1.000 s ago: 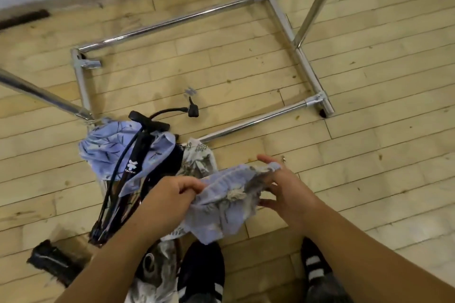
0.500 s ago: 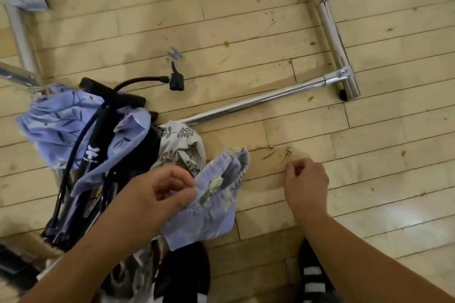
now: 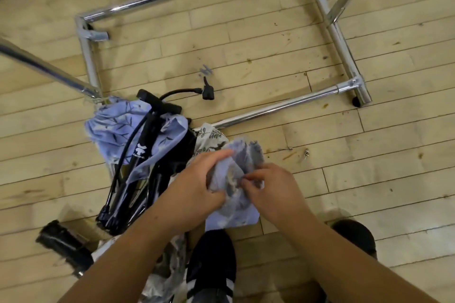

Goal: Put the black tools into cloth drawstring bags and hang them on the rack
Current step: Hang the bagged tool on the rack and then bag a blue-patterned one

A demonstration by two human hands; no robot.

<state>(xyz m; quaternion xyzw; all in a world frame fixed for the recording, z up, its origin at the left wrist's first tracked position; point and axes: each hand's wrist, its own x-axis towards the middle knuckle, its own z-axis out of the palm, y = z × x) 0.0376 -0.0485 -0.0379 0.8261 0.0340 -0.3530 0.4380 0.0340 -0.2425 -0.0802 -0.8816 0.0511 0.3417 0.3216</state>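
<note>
We hold a small lavender drawstring bag (image 3: 234,213) between both hands, low over the floor (image 3: 357,192) and just beyond our shoes (image 3: 211,258). The left hand (image 3: 197,184) grips the crumpled cloth from its left side. The right hand (image 3: 273,187) pinches the gathered edge with thumb and forefinger. We judge that we are working its mouth open.

The black bicycle pump (image 3: 147,138) is to the left of the hands, half inside a blue leaf-print bag (image 3: 110,125). We cannot tell whether it lies flat or hangs from the chrome pole there. Its long axis runs diagonally. The T-handle points away from us, toward the near bar of the rack (image 3: 278,106), and the foot end comes back toward our left side.

The left hand is clearly nearer, just beside the black bundle. The right hand is apart from it, with the lavender bag between. So the coming reach probably belongs to the left hand, along that diagonal, while the right one holds the mouth open.
</note>
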